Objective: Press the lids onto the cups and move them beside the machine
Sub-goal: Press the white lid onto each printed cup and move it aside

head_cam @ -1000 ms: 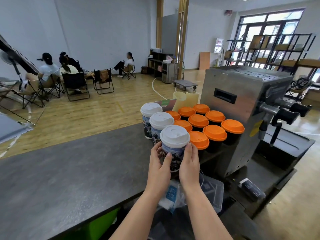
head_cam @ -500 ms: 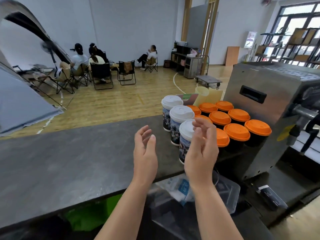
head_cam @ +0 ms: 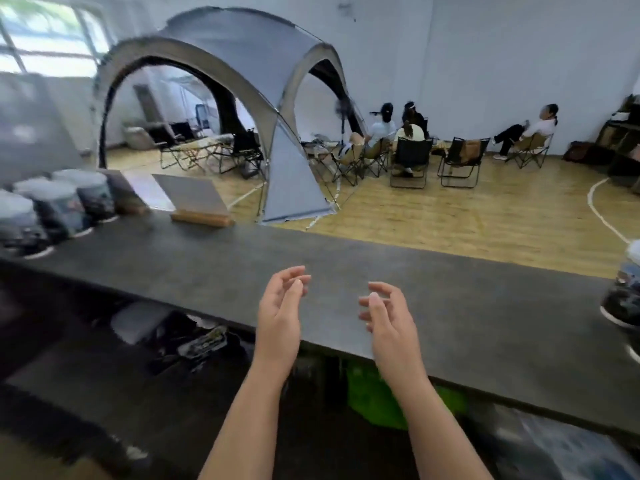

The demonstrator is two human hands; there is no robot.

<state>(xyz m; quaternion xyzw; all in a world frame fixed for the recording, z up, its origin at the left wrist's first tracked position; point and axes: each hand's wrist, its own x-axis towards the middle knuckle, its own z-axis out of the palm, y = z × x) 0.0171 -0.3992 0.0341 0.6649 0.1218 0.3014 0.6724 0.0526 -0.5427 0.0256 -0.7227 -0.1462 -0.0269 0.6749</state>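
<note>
My left hand (head_cam: 280, 306) and my right hand (head_cam: 388, 315) hover side by side above the dark counter (head_cam: 467, 306), fingers loosely curled, holding nothing. A blurred row of printed cups (head_cam: 59, 207) stands on the counter at the far left. The edge of one white-lidded printed cup (head_cam: 625, 289) shows at the far right. The machine and the orange-lidded cups are out of view.
A tilted sign board on a wooden base (head_cam: 195, 202) stands on the counter's far edge. Beyond it are a grey tent (head_cam: 256, 98), folding chairs and seated people (head_cam: 408, 133). A green bin (head_cam: 374, 400) sits under the counter.
My hands let go of the white-lidded cup and drew apart. The view swung left: the machine and orange-lidded cups left the frame, and a row of cups appeared at the far left.
</note>
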